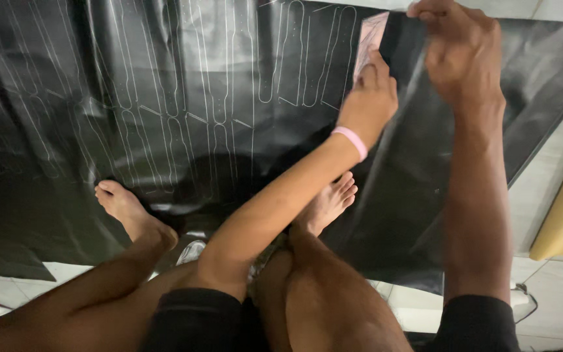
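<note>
Upper right of the frame: the left hand (374, 91), with a pink wristband (352, 141), presses flat on a pale template card (369, 40) lying on the black sheet (164, 98). The right hand (457, 49) is pinched closed above the card's upper edge; what it grips cannot be told. White traced outlines (229, 85) fill the sheet's centre. Risk: the card could slip on the glossy, wrinkled sheet, or a bare foot (125, 208) could drag it, skewing an outline. No containers are visible.
</note>
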The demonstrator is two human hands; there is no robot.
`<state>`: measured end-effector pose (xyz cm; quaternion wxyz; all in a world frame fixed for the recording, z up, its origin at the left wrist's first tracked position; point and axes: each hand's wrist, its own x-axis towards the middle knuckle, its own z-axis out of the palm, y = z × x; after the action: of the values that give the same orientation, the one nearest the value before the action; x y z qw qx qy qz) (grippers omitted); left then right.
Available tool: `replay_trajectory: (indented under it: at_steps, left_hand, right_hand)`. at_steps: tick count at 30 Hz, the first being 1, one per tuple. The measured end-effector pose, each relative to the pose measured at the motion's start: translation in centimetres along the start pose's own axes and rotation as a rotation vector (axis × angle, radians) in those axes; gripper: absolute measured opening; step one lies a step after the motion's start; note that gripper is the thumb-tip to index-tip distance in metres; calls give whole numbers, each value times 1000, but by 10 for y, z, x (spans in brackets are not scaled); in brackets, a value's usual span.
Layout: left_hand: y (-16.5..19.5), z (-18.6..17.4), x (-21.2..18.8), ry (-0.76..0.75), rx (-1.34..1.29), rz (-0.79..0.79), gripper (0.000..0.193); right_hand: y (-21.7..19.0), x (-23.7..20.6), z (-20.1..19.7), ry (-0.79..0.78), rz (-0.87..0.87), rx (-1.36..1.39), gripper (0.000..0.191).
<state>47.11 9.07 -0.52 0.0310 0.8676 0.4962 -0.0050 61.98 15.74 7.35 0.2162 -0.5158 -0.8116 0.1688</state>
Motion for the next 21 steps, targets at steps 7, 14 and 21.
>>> replay_trajectory:
  at_steps: [7, 14, 21]
  left_hand:
    - [-80, -19, -5, -8, -420, 28, 54]
    - [-97, -26, -3, -49, -621, 62, 69]
    - [-97, -16, 0, -18, -595, 72, 78]
  right_hand:
    - [-24, -28, 27, 83, 51, 62, 26]
    - [-100, -95, 30, -30, 235, 157, 26]
    - [-95, -93, 41, -44, 155, 95, 19]
